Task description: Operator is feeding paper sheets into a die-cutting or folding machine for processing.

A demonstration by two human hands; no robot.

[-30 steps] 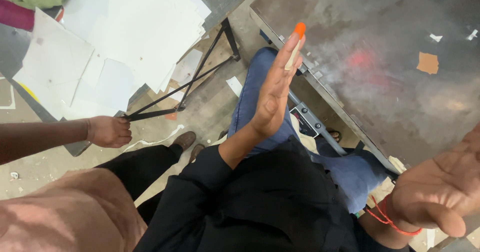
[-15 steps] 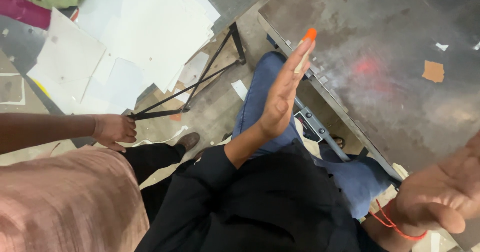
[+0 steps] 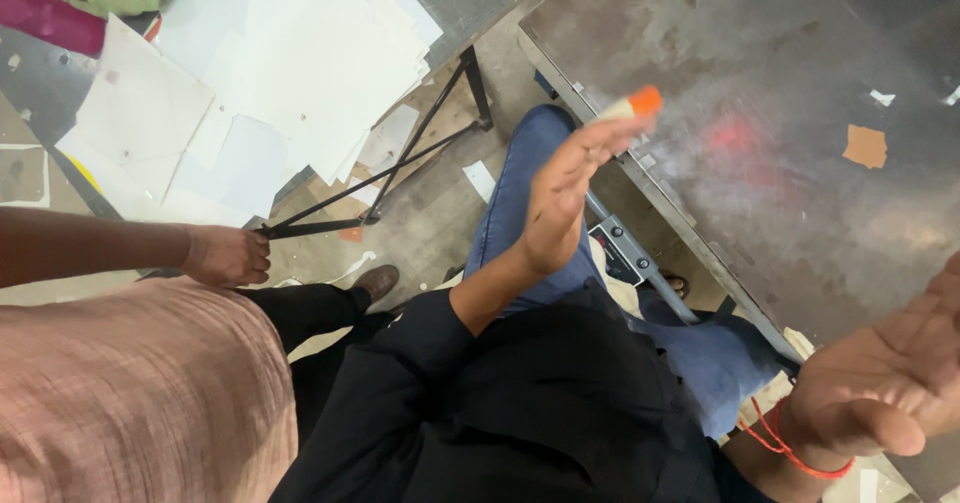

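Your left hand (image 3: 565, 198) rises flat and open over your blue-trousered knee, fingers straight and close together, with a small orange-tipped, pale-bodied marker (image 3: 632, 105) showing at the fingertips, just off the near edge of the steel bench (image 3: 800, 83); whether it is pinched between the fingers or merely lies against them cannot be told from here. Your right hand (image 3: 890, 383), a red thread band (image 3: 785, 443) at its wrist, hangs open and palm up beside the bench's near corner, holding nothing. The marker looks light, stiff and smooth, likely to slip from so loose a perch; you would hold it more surely by the pale barrel below the orange end, between thumb and two fingers. A torn scrap of brown paper (image 3: 866, 146) lies toward the far right of the bench top. To your left, another person's hand (image 3: 228, 255) is closed on the end of a black metal frame (image 3: 400, 168) that reaches across the floor beneath a heap of white paper sheets (image 3: 280, 73).
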